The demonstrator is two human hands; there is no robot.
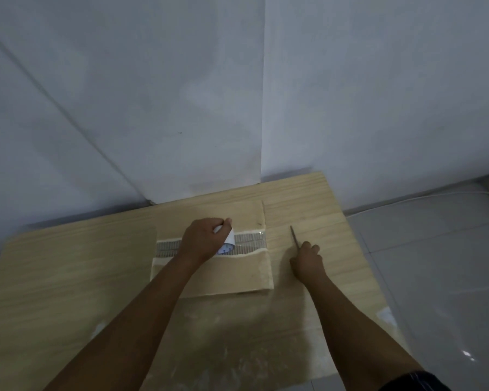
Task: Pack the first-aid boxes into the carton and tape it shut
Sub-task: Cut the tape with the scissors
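A flat tan carton (237, 273) lies closed on the wooden table (68, 263). A strip of clear tape (250, 240) runs along its middle seam. My left hand (202, 239) grips a white roll of tape (227, 241) on top of the carton, over the seam. My right hand (307, 261) rests on the table just right of the carton and holds a thin blade (294, 236) that points away from me. No first-aid boxes are visible; the carton's inside is hidden.
Pale walls meet in a corner right behind the table. The table's right edge (359, 249) drops to a grey tiled floor (435, 277), where a white cable (424, 200) runs along the wall. The near table surface looks dusty.
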